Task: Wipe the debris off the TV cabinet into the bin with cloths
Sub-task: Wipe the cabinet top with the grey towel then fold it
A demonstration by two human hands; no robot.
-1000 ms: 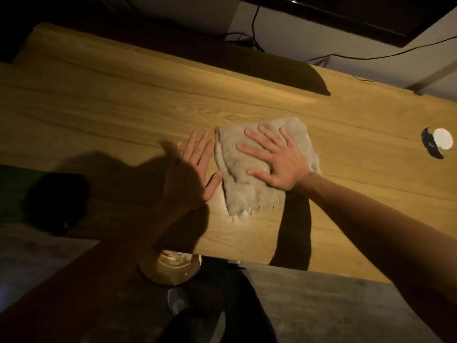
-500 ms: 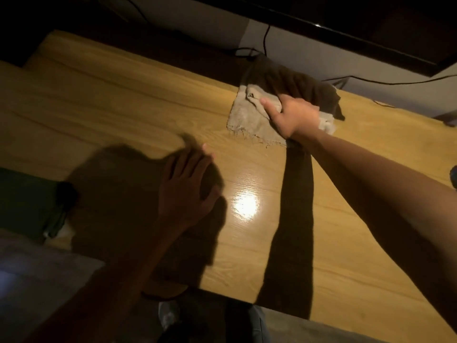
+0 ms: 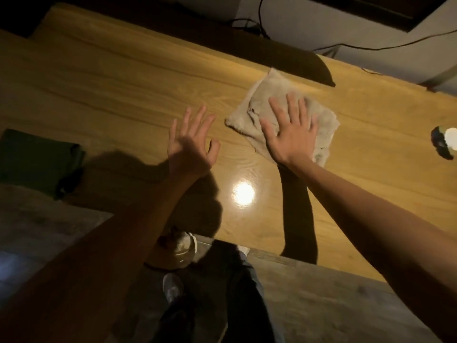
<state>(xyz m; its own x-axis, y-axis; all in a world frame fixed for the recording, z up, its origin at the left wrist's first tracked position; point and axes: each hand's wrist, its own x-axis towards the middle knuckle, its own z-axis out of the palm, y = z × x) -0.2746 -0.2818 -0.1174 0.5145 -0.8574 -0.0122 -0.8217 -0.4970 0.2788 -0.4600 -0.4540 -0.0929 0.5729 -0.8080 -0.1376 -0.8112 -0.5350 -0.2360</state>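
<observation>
A beige cloth [image 3: 262, 102] lies flat on the wooden TV cabinet top [image 3: 111, 95], right of centre. My right hand [image 3: 289, 134] presses on it with straight, spread fingers. To the left of the cloth, my left hand [image 3: 191, 147] hovers over the wood with its fingers spread, holding nothing. Below the cabinet's front edge a round bin [image 3: 181, 248] stands on the floor, partly hidden by my left forearm. I cannot make out any debris in this dim light.
A dark green object [image 3: 37, 159] sits at the cabinet's left end. A small white and dark object [image 3: 445, 142] rests at the right edge. Black cables [image 3: 371, 47] run along the wall behind. My legs and a shoe [image 3: 173, 288] are on the grey floor.
My right hand pushed the cloth to the cabinet's back edge, then drew it back toward the middle. My left hand stayed spread above the wood.
</observation>
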